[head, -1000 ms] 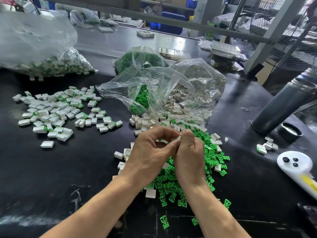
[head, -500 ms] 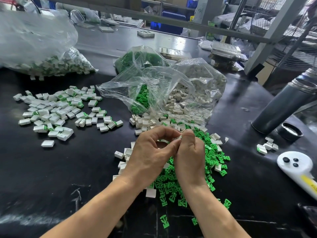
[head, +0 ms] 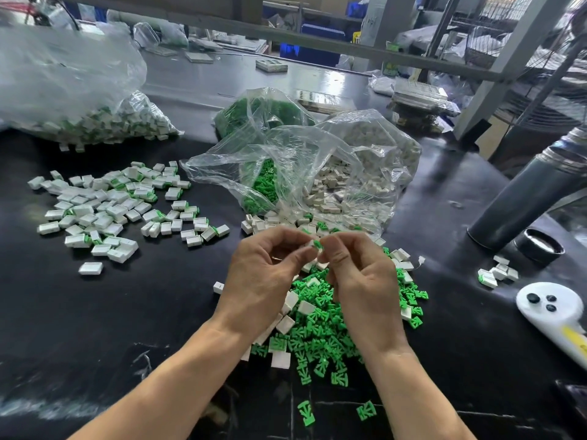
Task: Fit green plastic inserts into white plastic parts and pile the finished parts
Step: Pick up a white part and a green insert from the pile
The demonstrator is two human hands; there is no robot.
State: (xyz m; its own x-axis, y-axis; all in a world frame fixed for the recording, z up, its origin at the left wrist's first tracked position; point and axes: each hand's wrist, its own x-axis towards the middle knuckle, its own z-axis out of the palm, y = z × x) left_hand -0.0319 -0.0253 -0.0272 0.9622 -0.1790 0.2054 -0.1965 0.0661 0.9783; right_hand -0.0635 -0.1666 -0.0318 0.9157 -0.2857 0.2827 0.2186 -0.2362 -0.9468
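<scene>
My left hand [head: 266, 277] pinches a small white plastic part [head: 309, 244] between thumb and fingers. My right hand [head: 362, 281] pinches a green insert [head: 317, 243] against that part's end. Both hands hover above a heap of loose green inserts [head: 320, 338] mixed with white parts [head: 287, 323] on the black table [head: 95, 312]. A pile of finished white parts with green ends [head: 104, 206] lies at the left.
An open clear bag [head: 317, 173] of green inserts and white parts lies behind my hands. Another bag of finished parts [head: 79, 100] sits far left. A grey flask [head: 521, 192], its cap [head: 538, 246], a white controller [head: 552, 309] and several stray parts [head: 497, 274] are at the right.
My hands have drawn slightly apart, and the green insert's end now shows between the fingertips. The piles and bags have not moved.
</scene>
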